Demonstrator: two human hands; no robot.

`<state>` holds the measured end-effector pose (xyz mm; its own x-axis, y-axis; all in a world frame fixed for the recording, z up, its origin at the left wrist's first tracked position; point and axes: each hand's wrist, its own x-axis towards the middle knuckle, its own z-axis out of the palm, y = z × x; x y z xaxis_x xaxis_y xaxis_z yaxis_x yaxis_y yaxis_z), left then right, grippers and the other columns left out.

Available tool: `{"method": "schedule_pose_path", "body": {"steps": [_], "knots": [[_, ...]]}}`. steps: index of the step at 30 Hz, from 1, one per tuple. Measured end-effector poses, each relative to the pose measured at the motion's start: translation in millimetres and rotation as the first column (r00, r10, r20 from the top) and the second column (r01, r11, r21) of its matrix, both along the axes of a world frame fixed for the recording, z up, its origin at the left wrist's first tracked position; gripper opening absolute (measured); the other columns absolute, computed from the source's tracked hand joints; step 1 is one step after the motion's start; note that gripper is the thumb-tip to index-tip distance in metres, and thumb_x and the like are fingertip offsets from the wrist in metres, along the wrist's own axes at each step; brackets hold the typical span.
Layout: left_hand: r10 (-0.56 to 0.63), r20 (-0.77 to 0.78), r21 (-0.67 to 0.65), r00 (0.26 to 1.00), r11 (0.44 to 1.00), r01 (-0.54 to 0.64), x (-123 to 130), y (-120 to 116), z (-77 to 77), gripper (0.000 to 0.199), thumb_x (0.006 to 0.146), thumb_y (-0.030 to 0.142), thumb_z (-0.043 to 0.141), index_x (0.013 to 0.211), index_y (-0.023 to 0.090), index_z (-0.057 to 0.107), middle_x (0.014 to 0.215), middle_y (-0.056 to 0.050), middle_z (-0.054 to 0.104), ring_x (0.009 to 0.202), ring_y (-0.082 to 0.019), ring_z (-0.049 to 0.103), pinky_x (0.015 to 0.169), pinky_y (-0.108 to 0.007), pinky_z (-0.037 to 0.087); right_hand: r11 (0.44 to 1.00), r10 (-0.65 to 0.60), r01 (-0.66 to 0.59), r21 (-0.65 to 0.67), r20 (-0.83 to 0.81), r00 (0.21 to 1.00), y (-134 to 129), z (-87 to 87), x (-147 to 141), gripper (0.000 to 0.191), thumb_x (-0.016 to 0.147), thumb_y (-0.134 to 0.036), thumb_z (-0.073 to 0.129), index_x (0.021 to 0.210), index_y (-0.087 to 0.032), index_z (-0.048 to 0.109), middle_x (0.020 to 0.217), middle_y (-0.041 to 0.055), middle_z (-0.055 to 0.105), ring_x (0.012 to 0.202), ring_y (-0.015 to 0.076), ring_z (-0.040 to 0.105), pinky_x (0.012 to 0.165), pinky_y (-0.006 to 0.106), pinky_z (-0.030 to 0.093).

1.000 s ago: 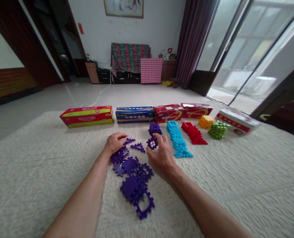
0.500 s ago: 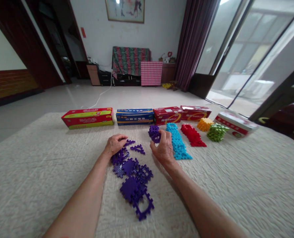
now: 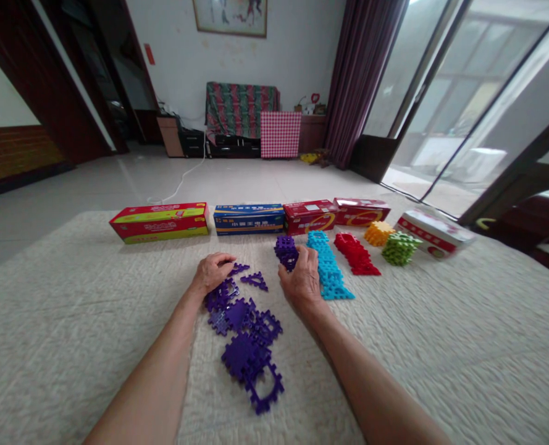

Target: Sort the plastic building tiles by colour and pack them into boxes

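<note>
My left hand (image 3: pixel 212 273) rests at the left edge of the purple heap, fingers curled together at the end of a small purple triangular tile (image 3: pixel 240 269). Beside it lies a second triangular tile (image 3: pixel 254 281). Toward me spread several purple notched interlocking tiles (image 3: pixel 241 353), some overlapping, one a frame with a large hole (image 3: pixel 265 386). My right hand (image 3: pixel 302 277) curves its thumb and fingers around the near end of a purple tile stack (image 3: pixel 285 245); the fingers partly hide what they grip. Close to its right side runs a slanting row of light blue tiles (image 3: pixel 327 266).
A red tile row (image 3: pixel 356 253), a yellow stack (image 3: pixel 378 233) and a green stack (image 3: pixel 400 248) stand to the right. Behind are a red-yellow box (image 3: pixel 160 222), a blue box (image 3: pixel 249 219), two dark red boxes (image 3: pixel 309 217) and a white-red box (image 3: pixel 436 232), all on a pale quilted cover (image 3: pixel 70 296).
The view has shifted slightly. My right hand has closed a little around the near end of the purple stack. My left hand stays by the triangular tile.
</note>
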<state>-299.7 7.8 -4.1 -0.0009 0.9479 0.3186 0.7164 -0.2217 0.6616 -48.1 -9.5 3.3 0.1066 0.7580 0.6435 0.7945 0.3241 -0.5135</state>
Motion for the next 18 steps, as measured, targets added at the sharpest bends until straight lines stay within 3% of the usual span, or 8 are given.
{"method": "schedule_pose_path", "body": {"steps": [3,6,12,18], "knots": [[0.002,0.005,0.003,1.000,1.000,-0.002,-0.6,-1.7,0.9,0.027,0.071,0.030,0.055,0.088,0.022,0.075,0.098,-0.004,0.075,0.095,-0.022,0.068,0.094,-0.034,0.050,0.991,0.072,-0.072,0.116,0.004,0.997,-4.7,5.5,0.7,0.051,0.074,-0.023,0.062,0.122,-0.018,0.045,0.119,0.0145,0.048,0.115,0.0299,0.045,0.098,0.051,0.043],[-0.005,0.021,0.002,1.000,1.000,0.005,-0.2,-4.2,3.4,0.027,0.072,0.030,0.054,0.088,0.022,0.075,0.097,-0.004,0.075,0.096,-0.021,0.068,0.094,-0.034,0.050,0.957,0.240,-0.235,0.170,-0.010,0.971,-16.7,8.7,-3.0,0.042,0.080,-0.017,0.055,0.121,-0.021,0.047,0.117,0.0127,0.051,0.114,0.0269,0.048,0.098,0.048,0.044],[-0.009,0.002,0.002,1.000,1.000,0.009,3.1,-10.6,10.3,0.024,0.073,0.026,0.054,0.084,0.023,0.075,0.094,-0.002,0.076,0.095,-0.020,0.068,0.095,-0.033,0.050,0.830,0.557,-0.555,-0.061,0.016,0.830,-35.3,-0.7,-18.7,0.042,0.081,-0.011,0.048,0.122,-0.017,0.050,0.118,0.0126,0.059,0.113,0.0231,0.054,0.099,0.041,0.045],[-0.079,-0.013,0.003,0.997,0.997,0.079,10.4,-23.7,11.7,0.023,0.072,0.019,0.054,0.083,0.021,0.075,0.093,-0.003,0.076,0.095,-0.019,0.067,0.096,-0.033,0.049,0.771,0.635,-0.611,-0.179,0.146,0.759,-28.1,-3.9,-22.0,0.032,0.082,-0.009,0.048,0.109,-0.017,0.062,0.115,0.0106,0.065,0.109,0.0217,0.056,0.098,0.040,0.041]]}}
